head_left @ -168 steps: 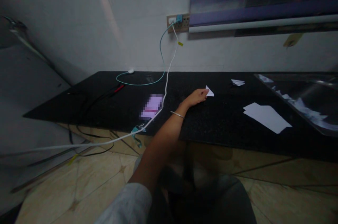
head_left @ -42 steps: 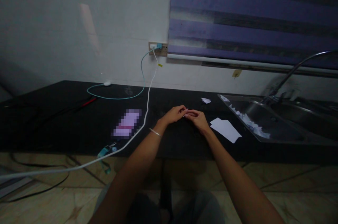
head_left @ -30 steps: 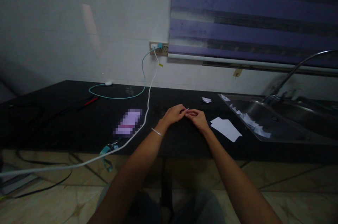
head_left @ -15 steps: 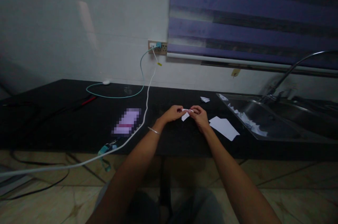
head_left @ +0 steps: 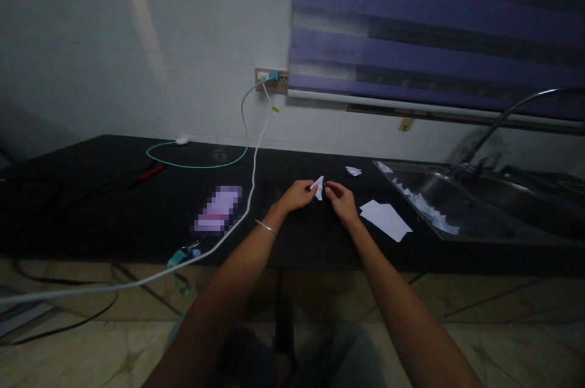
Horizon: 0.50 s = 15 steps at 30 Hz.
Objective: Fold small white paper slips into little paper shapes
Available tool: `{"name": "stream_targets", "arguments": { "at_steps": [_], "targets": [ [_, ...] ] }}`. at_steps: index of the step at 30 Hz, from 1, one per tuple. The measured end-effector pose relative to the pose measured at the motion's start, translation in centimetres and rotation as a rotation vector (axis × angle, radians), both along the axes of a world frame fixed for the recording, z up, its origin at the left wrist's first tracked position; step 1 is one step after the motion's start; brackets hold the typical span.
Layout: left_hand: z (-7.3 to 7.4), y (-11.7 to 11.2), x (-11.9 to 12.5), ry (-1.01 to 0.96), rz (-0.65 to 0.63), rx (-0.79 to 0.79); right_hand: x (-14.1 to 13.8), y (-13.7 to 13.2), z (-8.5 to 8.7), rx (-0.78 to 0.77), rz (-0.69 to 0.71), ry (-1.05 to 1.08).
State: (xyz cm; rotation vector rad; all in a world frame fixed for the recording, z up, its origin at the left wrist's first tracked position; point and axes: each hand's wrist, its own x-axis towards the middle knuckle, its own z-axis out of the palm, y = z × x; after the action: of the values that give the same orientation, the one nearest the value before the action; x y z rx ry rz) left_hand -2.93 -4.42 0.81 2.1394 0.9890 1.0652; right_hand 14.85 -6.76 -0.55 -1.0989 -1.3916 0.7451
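Black counter, smooth, along pale wall; purple-banded blind above, light dim. Steel sink at right, jagged white pieces along its left side. White cable crossing counter left of both forearms; open stretch from there to left wrist. Flat, angular white sheets near right wrist. Folded paper, thin, sharp-cornered, over mid-counter, pinched between thumb and fingers of left hand. Right hand just beside, fingers curled; contact with paper: cannot tell.
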Motion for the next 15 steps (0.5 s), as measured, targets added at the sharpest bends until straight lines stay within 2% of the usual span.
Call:
{"name": "stream_targets", "arguments": {
  "at_steps": [3,9,15],
  "targets": [
    [-0.1,0.3,-0.1,-0.01,0.031,0.021,-0.2,0.0,0.0,0.042,0.043,-0.191],
    [-0.5,0.7,-0.2,0.055,-0.104,-0.094,-0.9,-0.5,0.0,0.145,0.126,-0.356],
    [-0.8,1.2,-0.1,0.03,-0.011,-0.065,-0.7,0.0,-0.6,0.175,0.085,-0.46]
  ]
}}
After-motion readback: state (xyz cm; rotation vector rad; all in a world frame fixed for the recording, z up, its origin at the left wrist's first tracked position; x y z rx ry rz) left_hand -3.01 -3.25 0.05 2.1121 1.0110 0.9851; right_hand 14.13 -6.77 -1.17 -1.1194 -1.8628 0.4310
